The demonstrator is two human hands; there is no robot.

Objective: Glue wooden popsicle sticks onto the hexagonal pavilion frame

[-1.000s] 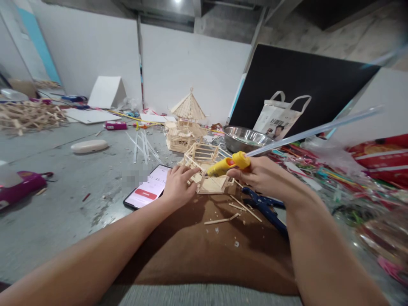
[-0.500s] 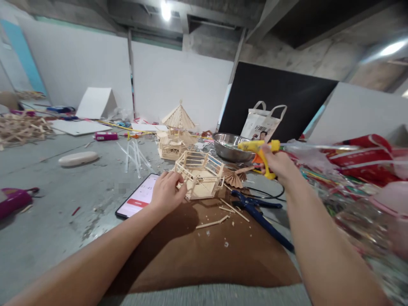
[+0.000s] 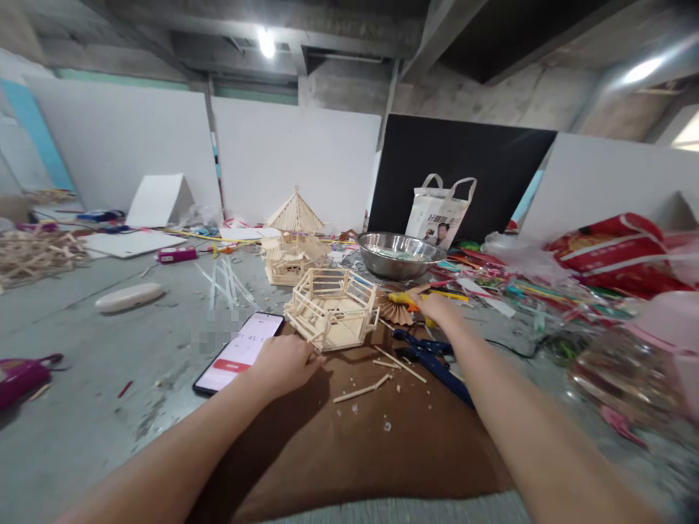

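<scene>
A hexagonal frame of wooden sticks (image 3: 332, 307) stands on the brown board (image 3: 349, 429) in front of me. My left hand (image 3: 287, 361) rests on the board with its fingers curled, the tips touching the frame's near corner. My right hand (image 3: 437, 307) reaches to the right of the frame and lies closed on the yellow glue gun (image 3: 407, 298), which rests on the table. Blue scissors (image 3: 431, 356) lie just under that forearm. Loose wooden sticks (image 3: 363, 391) lie scattered on the board.
A phone (image 3: 237, 353) with a lit screen lies left of the board. Behind the frame stand a finished stick pavilion (image 3: 293, 236), a steel bowl (image 3: 398, 255) and a paper bag (image 3: 441, 212). Coloured packets (image 3: 611, 251) crowd the right; a stick pile (image 3: 33, 255) sits far left.
My right hand has carried the glue gun from the frame up to the right, then lowered it onto the table. My left hand has slid back to the frame's near corner.
</scene>
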